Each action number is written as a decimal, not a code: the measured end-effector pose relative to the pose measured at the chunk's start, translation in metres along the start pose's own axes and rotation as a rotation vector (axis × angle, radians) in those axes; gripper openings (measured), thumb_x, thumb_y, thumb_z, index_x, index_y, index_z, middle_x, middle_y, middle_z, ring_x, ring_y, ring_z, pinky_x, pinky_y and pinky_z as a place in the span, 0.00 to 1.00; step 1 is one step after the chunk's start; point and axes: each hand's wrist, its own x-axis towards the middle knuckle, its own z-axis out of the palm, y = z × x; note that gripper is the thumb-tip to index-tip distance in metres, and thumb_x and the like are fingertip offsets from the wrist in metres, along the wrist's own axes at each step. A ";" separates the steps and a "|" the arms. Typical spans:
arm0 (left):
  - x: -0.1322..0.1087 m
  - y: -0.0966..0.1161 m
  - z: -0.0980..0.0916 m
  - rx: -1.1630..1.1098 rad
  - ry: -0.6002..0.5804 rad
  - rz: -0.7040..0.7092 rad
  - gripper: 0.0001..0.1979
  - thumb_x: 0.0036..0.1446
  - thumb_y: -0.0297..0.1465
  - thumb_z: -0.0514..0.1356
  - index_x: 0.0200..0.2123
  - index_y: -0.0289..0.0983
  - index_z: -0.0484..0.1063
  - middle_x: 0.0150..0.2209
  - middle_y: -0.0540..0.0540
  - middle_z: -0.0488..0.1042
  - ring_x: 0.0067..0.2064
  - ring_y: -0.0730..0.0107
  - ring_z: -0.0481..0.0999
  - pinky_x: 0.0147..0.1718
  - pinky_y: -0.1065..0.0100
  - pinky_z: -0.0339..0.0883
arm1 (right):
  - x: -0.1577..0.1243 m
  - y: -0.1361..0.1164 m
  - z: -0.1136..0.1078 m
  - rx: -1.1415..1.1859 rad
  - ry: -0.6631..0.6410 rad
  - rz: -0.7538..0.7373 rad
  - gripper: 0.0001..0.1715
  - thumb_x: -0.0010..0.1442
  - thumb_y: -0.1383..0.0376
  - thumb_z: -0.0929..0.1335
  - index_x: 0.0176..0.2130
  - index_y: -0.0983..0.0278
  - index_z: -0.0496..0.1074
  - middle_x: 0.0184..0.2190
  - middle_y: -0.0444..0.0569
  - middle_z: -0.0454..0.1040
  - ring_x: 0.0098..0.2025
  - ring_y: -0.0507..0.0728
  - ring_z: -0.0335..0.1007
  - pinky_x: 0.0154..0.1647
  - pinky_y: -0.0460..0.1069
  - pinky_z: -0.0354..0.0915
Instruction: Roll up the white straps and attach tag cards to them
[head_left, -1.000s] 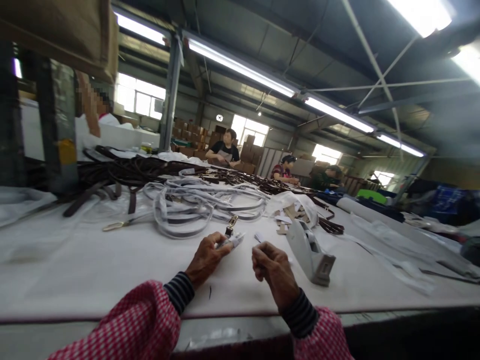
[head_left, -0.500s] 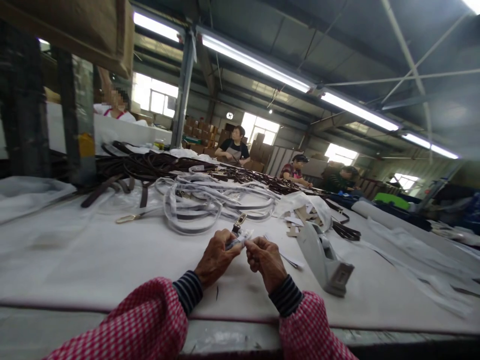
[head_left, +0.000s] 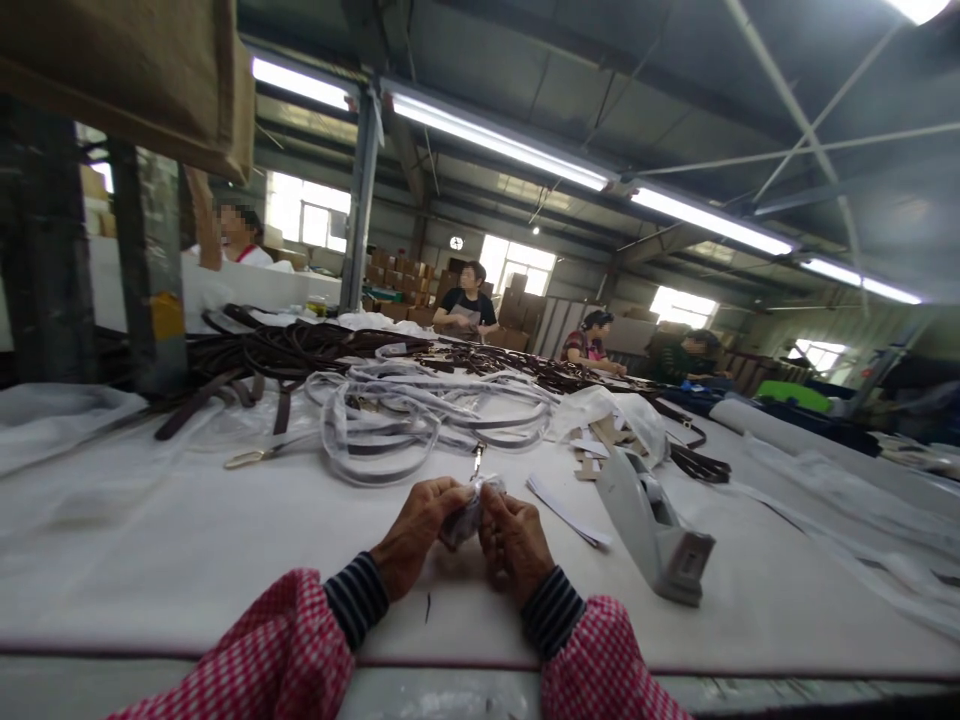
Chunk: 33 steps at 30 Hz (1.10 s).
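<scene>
Between my hands is a strap end bundled in clear plastic wrap (head_left: 466,512), with a gold-coloured metal clasp (head_left: 478,458) sticking out beyond it. My left hand (head_left: 421,525) pinches the bundle from the left, thumb and fingers closed on it. From the right, my right hand (head_left: 516,535) grips the plastic with thumb and curled fingers. Just beyond lie coiled straps in clear plastic sleeves (head_left: 382,465). To the right of my right hand is a thin stack of white paper strips (head_left: 566,512), and past it stands a grey tape dispenser (head_left: 656,535).
Dark brown straps (head_left: 300,345) are heaped along the back of the white-covered table (head_left: 225,560). A plastic bag with cardboard pieces (head_left: 607,435) sits behind the dispenser. Metal posts (head_left: 154,290) rise at the left. Several co-workers sit farther off, one person (head_left: 466,305) in dark clothes.
The bundle has turned, so its clasp points more upright. My right hand has moved in against the plastic, and both hands sit slightly lower in view. The paper strips show more fully.
</scene>
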 end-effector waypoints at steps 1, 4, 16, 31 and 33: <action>0.000 0.000 0.000 -0.020 -0.003 -0.022 0.20 0.53 0.48 0.63 0.28 0.36 0.68 0.23 0.51 0.66 0.24 0.74 0.62 0.22 0.72 0.57 | 0.001 0.003 -0.001 -0.005 0.006 -0.014 0.36 0.46 0.37 0.75 0.23 0.64 0.64 0.12 0.40 0.64 0.11 0.45 0.55 0.10 0.41 0.49; -0.001 0.000 -0.001 -0.068 0.001 -0.067 0.20 0.53 0.48 0.62 0.29 0.35 0.69 0.25 0.50 0.67 0.25 0.72 0.64 0.20 0.72 0.58 | 0.003 0.011 -0.004 -0.033 -0.017 -0.044 0.35 0.47 0.37 0.74 0.25 0.64 0.65 0.14 0.40 0.66 0.11 0.45 0.55 0.10 0.41 0.48; -0.001 -0.001 -0.001 0.013 0.006 -0.035 0.16 0.55 0.42 0.62 0.27 0.38 0.62 0.25 0.53 0.61 0.27 0.72 0.60 0.22 0.72 0.55 | -0.021 -0.028 -0.025 -1.054 0.000 -1.032 0.10 0.68 0.67 0.66 0.48 0.61 0.74 0.44 0.52 0.75 0.47 0.59 0.70 0.49 0.53 0.68; -0.011 0.004 0.003 0.490 -0.119 0.188 0.16 0.62 0.43 0.57 0.28 0.38 0.66 0.28 0.52 0.64 0.32 0.66 0.62 0.32 0.67 0.56 | -0.043 -0.021 -0.035 -1.157 -0.064 -0.879 0.27 0.59 0.70 0.68 0.57 0.58 0.66 0.50 0.52 0.68 0.51 0.61 0.69 0.48 0.53 0.72; -0.025 0.010 0.006 0.478 -0.021 0.174 0.17 0.62 0.44 0.57 0.28 0.38 0.68 0.26 0.53 0.63 0.30 0.67 0.61 0.30 0.67 0.55 | -0.055 -0.004 -0.050 -1.018 -0.022 -0.863 0.39 0.60 0.69 0.67 0.66 0.55 0.56 0.56 0.54 0.67 0.52 0.61 0.70 0.48 0.53 0.73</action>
